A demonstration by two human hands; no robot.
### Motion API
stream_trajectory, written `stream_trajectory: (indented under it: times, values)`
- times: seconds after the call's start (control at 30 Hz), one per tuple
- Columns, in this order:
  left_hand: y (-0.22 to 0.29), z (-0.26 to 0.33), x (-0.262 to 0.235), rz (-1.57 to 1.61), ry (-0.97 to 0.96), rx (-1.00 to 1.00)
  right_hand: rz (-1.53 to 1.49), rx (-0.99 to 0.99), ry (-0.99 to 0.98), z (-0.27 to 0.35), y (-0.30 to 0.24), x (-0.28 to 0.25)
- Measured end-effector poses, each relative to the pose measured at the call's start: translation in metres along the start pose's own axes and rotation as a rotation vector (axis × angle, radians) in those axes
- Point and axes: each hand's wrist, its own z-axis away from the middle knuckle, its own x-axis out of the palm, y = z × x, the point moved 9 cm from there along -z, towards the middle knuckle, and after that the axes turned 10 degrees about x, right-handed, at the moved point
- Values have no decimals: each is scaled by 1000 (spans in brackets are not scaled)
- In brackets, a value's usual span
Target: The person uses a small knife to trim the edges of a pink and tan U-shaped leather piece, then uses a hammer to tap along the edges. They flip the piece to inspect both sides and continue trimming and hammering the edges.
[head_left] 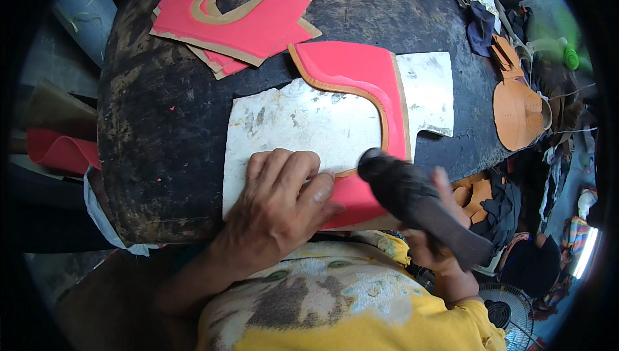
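A curved pink leather piece with a tan edge (361, 73) lies on a white stone slab (290, 125) on the dark worn worktable (161, 125). My left hand (284, 202) presses flat on the slab and on the near end of the pink piece. My right hand (438, 235) grips a dark hammer (412, 196) whose rounded head rests at the piece's tan inner edge.
A stack of matching pink and tan pieces (238, 15) lies at the table's far left. Tan leather parts (519, 115) and dark scraps sit to the right. A folded pink sheet (58, 151) hangs at the left. A small fan (509, 309) stands low right.
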Motion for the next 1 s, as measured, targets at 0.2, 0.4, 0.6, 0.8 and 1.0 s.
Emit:
stream_trajectory:
  times: [0.2,0.4,0.6,0.8,1.0]
  values:
    - [-2,7,-7,-105,73,-46,88,-208,336,-17,0,-24]
    - [-6,15,-13,-200,154,-80,318,35,632,-66,49,-56]
    - [-10,25,-21,-213,184,-107,81,-172,863,-47,31,-89]
    - [-14,35,-29,-194,126,-211,-1013,-297,463,-28,17,-64]
    - [-15,33,-25,-193,80,-247,-998,-40,-73,-30,-9,-17]
